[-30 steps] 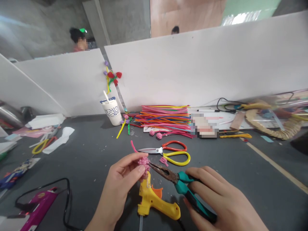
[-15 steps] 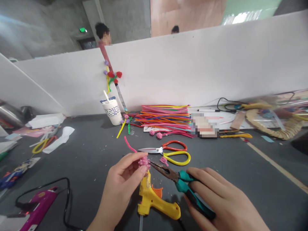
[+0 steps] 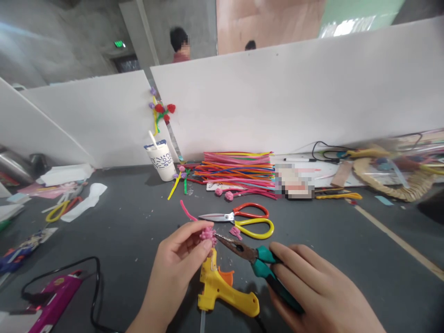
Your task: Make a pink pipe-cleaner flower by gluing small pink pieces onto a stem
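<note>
Between the thumb and fingers of my left hand (image 3: 173, 268) is a small pink pipe-cleaner flower (image 3: 207, 235). A bright pink stem (image 3: 188, 210) sticks out past the fingers at the upper left. My right hand (image 3: 319, 286) is closed around needle-nose pliers (image 3: 248, 252) with teal and black handles. The plier tips meet the flower's right side; whether they pinch a petal I cannot tell. Just below lies a yellow glue gun (image 3: 222, 289) with an orange trigger. Beyond the flower are scissors (image 3: 231, 216) with red and yellow handles, beside a pink scrap (image 3: 236, 232).
Behind the scissors lies a pile of coloured pipe cleaners (image 3: 236, 169), near a white cup (image 3: 160, 161). A magenta power strip (image 3: 57, 300) with a black cord sits at front left. White partitions (image 3: 277, 101) line the back; people are beyond them.
The plier handles have drawn slightly closer together in my right hand, with the tips still at the flower. My left hand is nearly still. A person beyond the partition has moved right.
</note>
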A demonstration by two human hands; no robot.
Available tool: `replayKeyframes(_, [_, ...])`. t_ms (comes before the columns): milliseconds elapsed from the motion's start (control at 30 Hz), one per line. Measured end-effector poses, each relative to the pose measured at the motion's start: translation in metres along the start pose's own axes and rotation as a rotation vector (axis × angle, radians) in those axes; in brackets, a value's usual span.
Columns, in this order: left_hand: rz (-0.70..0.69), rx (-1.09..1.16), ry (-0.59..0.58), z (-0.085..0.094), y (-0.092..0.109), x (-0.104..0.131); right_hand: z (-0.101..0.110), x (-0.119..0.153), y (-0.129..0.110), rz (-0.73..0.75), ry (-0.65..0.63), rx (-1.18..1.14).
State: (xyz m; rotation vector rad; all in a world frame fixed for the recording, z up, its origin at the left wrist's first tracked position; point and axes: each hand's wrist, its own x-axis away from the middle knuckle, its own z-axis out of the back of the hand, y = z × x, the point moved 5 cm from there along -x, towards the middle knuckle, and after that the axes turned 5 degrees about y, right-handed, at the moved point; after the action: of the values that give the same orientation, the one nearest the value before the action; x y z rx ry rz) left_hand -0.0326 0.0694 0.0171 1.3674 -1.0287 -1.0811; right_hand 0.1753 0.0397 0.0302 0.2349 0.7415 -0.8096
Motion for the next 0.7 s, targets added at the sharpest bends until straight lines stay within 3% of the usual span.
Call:
replayKeyframes(333, [0.039,0.060,0.008,-0.0007,0.0001,0.0017,-0.0031,0.0041,-0.0011,0.074,0.064,0.122])
replayKeyframes(467, [0.046,0.072,-0.008,-0.0014,-0.0006,0.0022,-0.0046,0.0046,-0.0013,0.059,0.017,0.129])
replayKeyframes(700, [0.047,0.178,0.018,0.0008,0.0029,0.0009,0.0006,-0.0006,0.0062,-0.117,-0.053,-0.155])
